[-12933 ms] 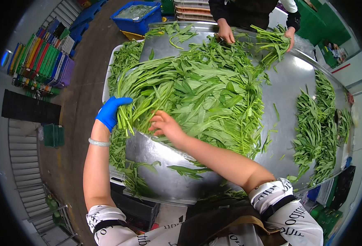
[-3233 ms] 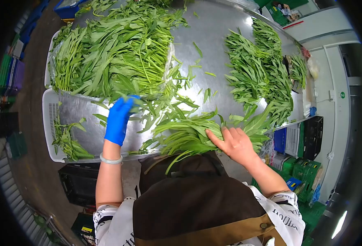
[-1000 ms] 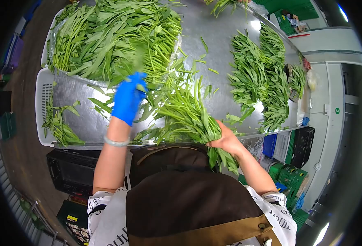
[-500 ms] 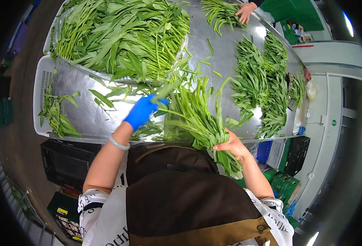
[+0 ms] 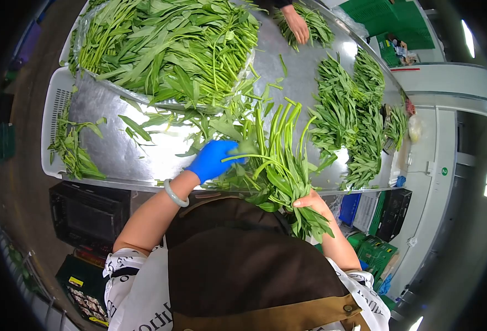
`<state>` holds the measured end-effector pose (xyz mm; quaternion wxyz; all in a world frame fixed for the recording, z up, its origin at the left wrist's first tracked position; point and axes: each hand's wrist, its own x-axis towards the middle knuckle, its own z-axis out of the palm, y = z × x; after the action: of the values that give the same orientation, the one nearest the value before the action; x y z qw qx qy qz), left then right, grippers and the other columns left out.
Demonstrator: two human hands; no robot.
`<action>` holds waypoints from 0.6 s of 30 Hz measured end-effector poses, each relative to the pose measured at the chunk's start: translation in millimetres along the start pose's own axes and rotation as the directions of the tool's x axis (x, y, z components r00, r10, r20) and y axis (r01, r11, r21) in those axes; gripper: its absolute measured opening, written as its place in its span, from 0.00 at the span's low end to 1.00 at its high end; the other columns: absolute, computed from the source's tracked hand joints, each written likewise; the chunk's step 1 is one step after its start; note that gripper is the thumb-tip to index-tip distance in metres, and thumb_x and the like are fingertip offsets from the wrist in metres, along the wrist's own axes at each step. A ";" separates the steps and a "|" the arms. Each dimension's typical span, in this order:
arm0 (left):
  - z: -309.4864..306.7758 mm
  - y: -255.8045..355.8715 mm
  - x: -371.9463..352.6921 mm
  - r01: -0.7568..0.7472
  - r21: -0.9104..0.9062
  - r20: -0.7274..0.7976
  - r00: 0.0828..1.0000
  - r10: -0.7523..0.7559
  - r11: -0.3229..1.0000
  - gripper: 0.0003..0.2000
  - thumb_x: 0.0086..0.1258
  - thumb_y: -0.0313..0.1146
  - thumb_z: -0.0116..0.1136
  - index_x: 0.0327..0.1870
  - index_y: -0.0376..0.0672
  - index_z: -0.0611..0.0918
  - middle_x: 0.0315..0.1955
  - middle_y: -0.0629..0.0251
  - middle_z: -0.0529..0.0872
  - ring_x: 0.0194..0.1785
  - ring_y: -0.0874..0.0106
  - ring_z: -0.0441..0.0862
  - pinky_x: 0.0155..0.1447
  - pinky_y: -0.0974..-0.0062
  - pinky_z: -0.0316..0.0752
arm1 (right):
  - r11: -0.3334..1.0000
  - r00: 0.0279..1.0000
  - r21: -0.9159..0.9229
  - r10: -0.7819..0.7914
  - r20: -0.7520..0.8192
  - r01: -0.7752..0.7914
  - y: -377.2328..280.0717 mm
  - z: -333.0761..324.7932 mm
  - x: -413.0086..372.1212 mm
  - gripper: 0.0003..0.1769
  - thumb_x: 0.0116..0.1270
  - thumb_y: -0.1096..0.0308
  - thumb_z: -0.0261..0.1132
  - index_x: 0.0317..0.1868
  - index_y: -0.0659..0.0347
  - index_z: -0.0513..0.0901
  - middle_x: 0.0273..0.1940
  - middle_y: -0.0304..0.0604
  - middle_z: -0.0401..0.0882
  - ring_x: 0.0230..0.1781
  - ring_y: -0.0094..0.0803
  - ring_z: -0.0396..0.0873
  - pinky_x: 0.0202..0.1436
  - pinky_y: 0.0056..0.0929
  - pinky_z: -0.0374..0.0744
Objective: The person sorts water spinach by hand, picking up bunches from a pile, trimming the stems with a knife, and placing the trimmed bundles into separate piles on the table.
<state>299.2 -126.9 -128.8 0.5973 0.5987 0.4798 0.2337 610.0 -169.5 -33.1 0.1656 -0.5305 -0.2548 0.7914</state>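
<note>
Bundle of greens (image 5: 279, 171): one, stems fanned upward, at the near edge of the desk (image 5: 116, 149). I see my right hand (image 5: 309, 201) clamped round its leafy lower end. My left hand (image 5: 213, 159), blue-gloved, has its fingers curled onto stalks at the bundle's left side. Loose heap (image 5: 166, 49): far left. Sorted piles (image 5: 359, 121): right. Co-worker's hand (image 5: 298, 25): on greens beyond.

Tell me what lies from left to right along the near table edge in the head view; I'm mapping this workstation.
White crate → loose greens → blue-gloved left hand → bunch of greens, held in the right hand → sorted rows of greens.
</note>
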 end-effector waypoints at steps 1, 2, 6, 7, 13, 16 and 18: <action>-2.3 -5.1 2.8 0.015 -0.148 -0.197 0.979 -0.044 0.989 0.17 0.66 0.44 0.62 0.44 0.37 0.82 0.33 0.57 0.86 0.38 0.68 0.84 0.44 0.69 0.75 | 1.000 1.000 0.011 -0.006 -0.007 0.006 -0.3 0.3 -2.0 0.41 0.46 0.73 0.71 0.64 0.68 0.67 0.54 0.47 0.76 0.52 0.34 0.76 0.55 0.32 0.73; -7.5 -14.8 5.0 0.002 -0.293 -0.376 0.919 -0.117 0.956 0.15 0.68 0.42 0.59 0.42 0.36 0.82 0.31 0.59 0.86 0.36 0.70 0.83 0.42 0.70 0.75 | 0.998 1.000 0.057 0.006 0.021 -0.007 3.4 -4.1 -3.9 0.41 0.45 0.73 0.71 0.64 0.68 0.68 0.53 0.47 0.77 0.49 0.35 0.77 0.52 0.32 0.74; -57.5 -45.2 6.4 -0.058 -0.473 -0.644 0.705 -0.299 0.879 0.15 0.70 0.44 0.57 0.39 0.38 0.82 0.30 0.67 0.86 0.32 0.76 0.79 0.37 0.76 0.74 | 0.981 0.997 0.193 -0.008 0.073 -0.006 10.6 -2.9 -7.6 0.42 0.42 0.72 0.71 0.62 0.68 0.68 0.46 0.49 0.79 0.38 0.36 0.79 0.37 0.34 0.78; -59.8 -41.8 2.4 -0.018 -0.498 -0.591 0.739 -0.324 0.867 0.15 0.70 0.44 0.57 0.39 0.38 0.82 0.31 0.67 0.86 0.32 0.77 0.79 0.37 0.77 0.74 | 0.978 0.997 0.210 -0.019 0.071 0.004 10.6 0.7 -8.7 0.42 0.42 0.72 0.71 0.62 0.68 0.68 0.45 0.48 0.79 0.38 0.36 0.79 0.37 0.33 0.78; -18.5 -15.6 -15.4 -0.072 -0.590 -0.240 0.966 -0.090 0.804 0.25 0.60 0.34 0.70 0.56 0.35 0.75 0.42 0.66 0.82 0.41 0.78 0.79 0.46 0.76 0.77 | 0.971 0.985 0.240 -0.024 0.171 -0.018 20.1 -11.4 2.4 0.40 0.44 0.72 0.71 0.61 0.68 0.68 0.43 0.50 0.78 0.35 0.38 0.78 0.35 0.34 0.77; 12.5 15.6 -19.5 -0.110 -0.397 -0.140 0.988 0.058 0.911 0.35 0.57 0.32 0.72 0.64 0.30 0.67 0.45 0.62 0.81 0.42 0.76 0.79 0.49 0.74 0.77 | 0.968 0.986 0.250 -0.021 0.167 -0.021 15.8 -7.8 5.2 0.40 0.44 0.72 0.71 0.61 0.68 0.69 0.43 0.49 0.79 0.36 0.37 0.79 0.35 0.34 0.78; 33.4 -14.8 -8.6 -0.077 -0.241 -0.240 0.971 0.017 0.967 0.30 0.62 0.30 0.67 0.63 0.30 0.67 0.44 0.55 0.81 0.40 0.75 0.82 0.40 0.74 0.79 | 0.974 0.991 0.227 -0.011 0.132 -0.019 17.1 -10.8 7.0 0.40 0.43 0.73 0.72 0.61 0.68 0.69 0.44 0.49 0.79 0.37 0.37 0.79 0.36 0.34 0.78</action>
<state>319.7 -153.2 -146.1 0.6006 0.4982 0.4999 0.3758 617.5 -177.3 -51.7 0.2063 -0.4548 -0.1717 0.8492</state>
